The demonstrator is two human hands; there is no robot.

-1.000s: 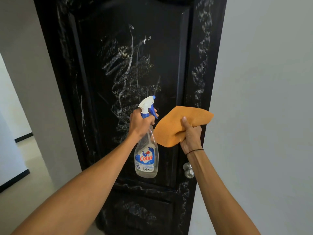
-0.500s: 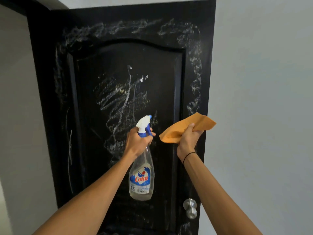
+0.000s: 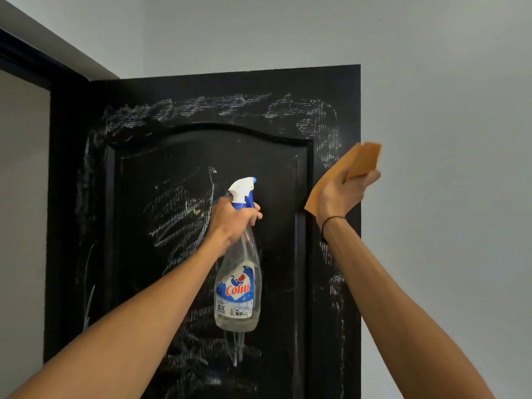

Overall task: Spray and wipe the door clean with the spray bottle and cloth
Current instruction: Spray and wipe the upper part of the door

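Pale grey wall surrounds a tall black door that stands open against it, its glossy surface moulded into a raised panel with an arched top and smeared all over with white chalky scribbles, thickest on the panel's middle and along the frame above and to the right of it. In front of the panel's centre hangs the spray bottle, clear plastic with a rounded base and a little liquid in the bottom; its blue and white label reads "Colin" in red letters, with "5X" below, and smaller print too fine to read. A white nozzle head with a blue trigger tops it. The left hand is wrapped round the bottle's neck, a finger reaching forward beside the trigger. To the right of the bottle, at the door's right edge, the right hand is raised, fingers curled round a folded orange cloth, soft and matte. A thin black band circles that wrist.
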